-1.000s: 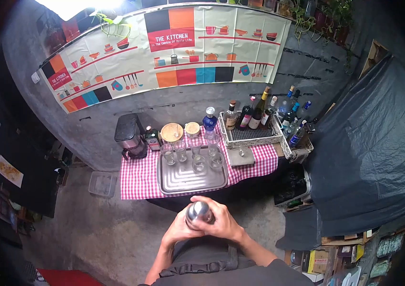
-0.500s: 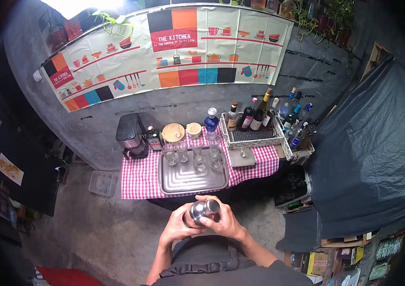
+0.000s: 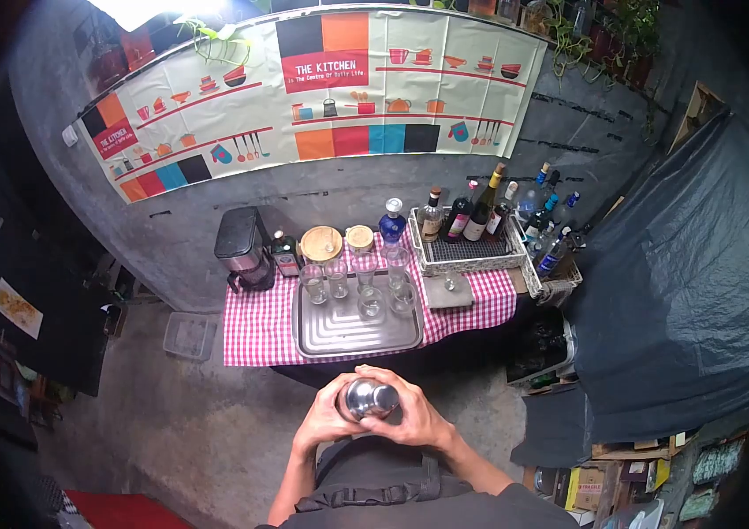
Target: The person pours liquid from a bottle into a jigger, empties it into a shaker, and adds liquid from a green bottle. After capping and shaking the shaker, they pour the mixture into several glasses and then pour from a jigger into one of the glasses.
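A bright light (image 3: 149, 9) shines above a grey wall (image 3: 339, 203) and concrete floor (image 3: 189, 414), with dark sheeting (image 3: 674, 291) at right.

metal shaker (image 3: 362, 401), silver, polished, bright highlights and darker streaks across curved surface. rounded shoulder narrowing to smaller cylindrical cap (image 3: 387, 399); cap seated on top, shaker closed. pose tilted, capped end toward camera and leaning to right of view. held in air between left hand (image 3: 325, 414) and right hand (image 3: 417, 416), fingers wrapped around sides; lower body mostly hidden by hands. position: in front of person's torso, apart from cloth-covered tabletop (image 3: 255, 342). contents hidden.
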Tool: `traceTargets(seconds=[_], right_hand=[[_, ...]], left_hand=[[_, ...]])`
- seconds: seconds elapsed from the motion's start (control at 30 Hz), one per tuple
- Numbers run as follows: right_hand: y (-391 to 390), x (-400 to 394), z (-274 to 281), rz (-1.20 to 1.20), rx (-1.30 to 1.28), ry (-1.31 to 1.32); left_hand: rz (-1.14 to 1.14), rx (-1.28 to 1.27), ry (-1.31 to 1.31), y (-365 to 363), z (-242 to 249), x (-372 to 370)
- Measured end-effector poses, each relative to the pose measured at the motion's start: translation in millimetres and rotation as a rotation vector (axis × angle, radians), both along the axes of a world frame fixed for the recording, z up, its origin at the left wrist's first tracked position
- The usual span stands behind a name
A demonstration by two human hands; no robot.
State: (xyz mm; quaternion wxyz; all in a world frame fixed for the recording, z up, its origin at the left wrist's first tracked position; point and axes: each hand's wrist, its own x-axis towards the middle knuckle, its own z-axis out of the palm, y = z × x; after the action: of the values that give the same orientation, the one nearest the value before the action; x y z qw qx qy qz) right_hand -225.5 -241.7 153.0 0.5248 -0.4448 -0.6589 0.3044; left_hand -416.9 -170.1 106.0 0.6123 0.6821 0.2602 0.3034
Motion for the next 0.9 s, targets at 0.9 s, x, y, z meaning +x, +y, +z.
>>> traceTargets(seconds=[0.9], right_hand=[[5, 3, 2, 0.019, -0.03, -0.13]], left_hand=[[-0.067, -0.23, -0.098, -8, 11, 7]])
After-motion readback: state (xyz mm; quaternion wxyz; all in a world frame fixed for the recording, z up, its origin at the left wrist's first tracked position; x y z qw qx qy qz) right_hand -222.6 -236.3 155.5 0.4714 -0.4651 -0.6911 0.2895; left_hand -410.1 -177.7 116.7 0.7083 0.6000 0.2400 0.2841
